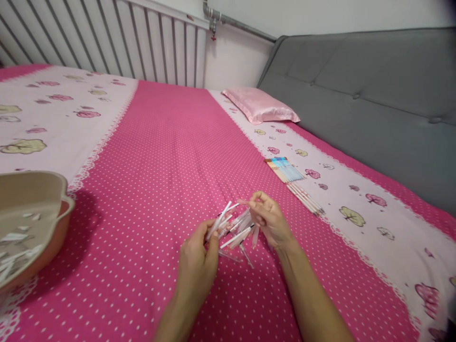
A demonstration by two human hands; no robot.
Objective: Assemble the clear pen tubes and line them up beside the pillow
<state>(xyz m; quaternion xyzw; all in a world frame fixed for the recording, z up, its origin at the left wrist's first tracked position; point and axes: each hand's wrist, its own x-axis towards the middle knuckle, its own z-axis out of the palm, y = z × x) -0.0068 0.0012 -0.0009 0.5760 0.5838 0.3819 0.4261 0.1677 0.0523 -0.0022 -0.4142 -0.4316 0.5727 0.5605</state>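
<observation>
Near the middle of the bed, my left hand [199,254] is closed around a few thin white sticks [220,219] between thumb and fingers. My right hand [267,216] pinches a thin pinkish stick [243,202] at its fingertips, pointing left. Between and under both hands lies a loose pile of slim white and clear pen-like sticks [236,238], some with dark tips. Their exact kind is too small to make out. To the right, a neat row of blue and cream pen-like sticks [285,169] lies beside several white ones with dark tips [304,198].
A beige and pink basin [67,209] with white pieces inside stands at the left. The bed has a pink dotted cover [171,142]. A pink pillow [260,104] lies near the grey headboard [349,90]. A white radiator [142,42] lines the far wall.
</observation>
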